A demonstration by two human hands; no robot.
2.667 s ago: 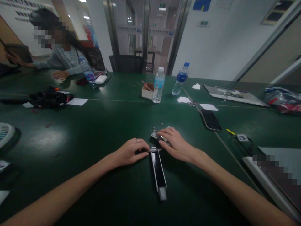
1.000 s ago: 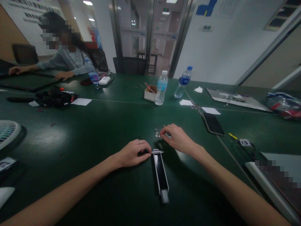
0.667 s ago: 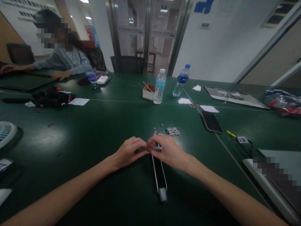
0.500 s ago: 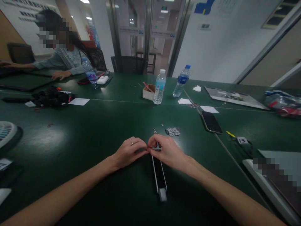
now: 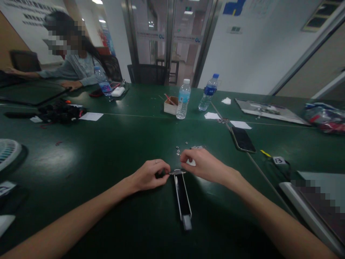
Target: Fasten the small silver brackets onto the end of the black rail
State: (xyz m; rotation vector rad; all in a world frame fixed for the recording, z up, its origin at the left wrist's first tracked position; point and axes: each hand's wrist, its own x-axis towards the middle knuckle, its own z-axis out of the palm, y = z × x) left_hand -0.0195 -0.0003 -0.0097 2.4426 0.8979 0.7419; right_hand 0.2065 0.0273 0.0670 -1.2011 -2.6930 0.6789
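A long narrow metal channel (image 5: 183, 198), dark inside with pale edges, lies lengthwise before me with a silver block (image 5: 186, 222) at its near end. Across its far end sits a small shiny metal piece (image 5: 178, 172). The fingertips of my left hand (image 5: 152, 175) are closed at the left tip of that piece. My right hand (image 5: 203, 164) is just above and right of it, thumb and fingers curled together; whatever they hold, if anything, is hidden. Several small metal nuts (image 5: 178, 151) lie beyond the channel. Metal plates (image 5: 198, 147) are partly covered by my right hand.
A water bottle (image 5: 183, 100) stands beside a small box (image 5: 170, 106), with a blue-capped bottle (image 5: 208, 93) to its right. A phone (image 5: 243, 139) lies at right, black gear (image 5: 60, 111) at left. Another person (image 5: 78, 66) sits at the far left.
My right hand has lifted off the channel's far end and shifted right, uncovering the metal piece and covering part of the plates. My left hand has stayed nearly in place.
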